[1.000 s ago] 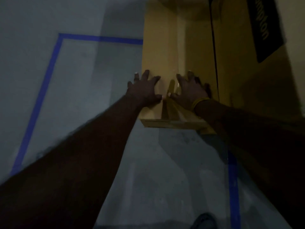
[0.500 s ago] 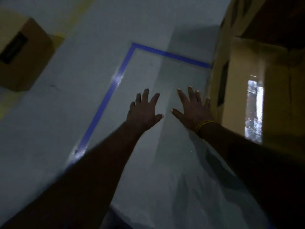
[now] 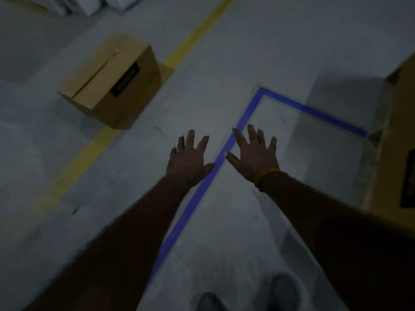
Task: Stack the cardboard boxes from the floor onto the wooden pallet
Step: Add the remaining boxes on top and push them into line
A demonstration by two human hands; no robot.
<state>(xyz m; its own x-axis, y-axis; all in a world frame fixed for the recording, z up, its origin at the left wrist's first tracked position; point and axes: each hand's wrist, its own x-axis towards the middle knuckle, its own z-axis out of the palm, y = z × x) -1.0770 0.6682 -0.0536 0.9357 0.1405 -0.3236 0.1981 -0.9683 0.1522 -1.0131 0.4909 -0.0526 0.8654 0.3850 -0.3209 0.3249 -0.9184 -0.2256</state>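
Note:
A brown cardboard box (image 3: 110, 83) with a black label lies on the grey floor at the upper left, partly over a yellow floor line. Stacked cardboard boxes (image 3: 397, 140) fill the right edge; the pallet under them is hidden. My left hand (image 3: 187, 161) and my right hand (image 3: 253, 157) are stretched out in front of me over bare floor, fingers spread and straight, holding nothing. A yellow band circles my right wrist. Both hands are well apart from either box.
A blue tape outline (image 3: 224, 153) marks a rectangle on the floor and runs under my hands. A yellow line (image 3: 184, 43) crosses diagonally at the left. Pale objects (image 3: 107, 3) lie at the top edge. My shoes (image 3: 283, 292) show at the bottom.
A second ago both hands pressed flat on a stacked box. They have come off it and the view has swung left, bringing the floor box into sight.

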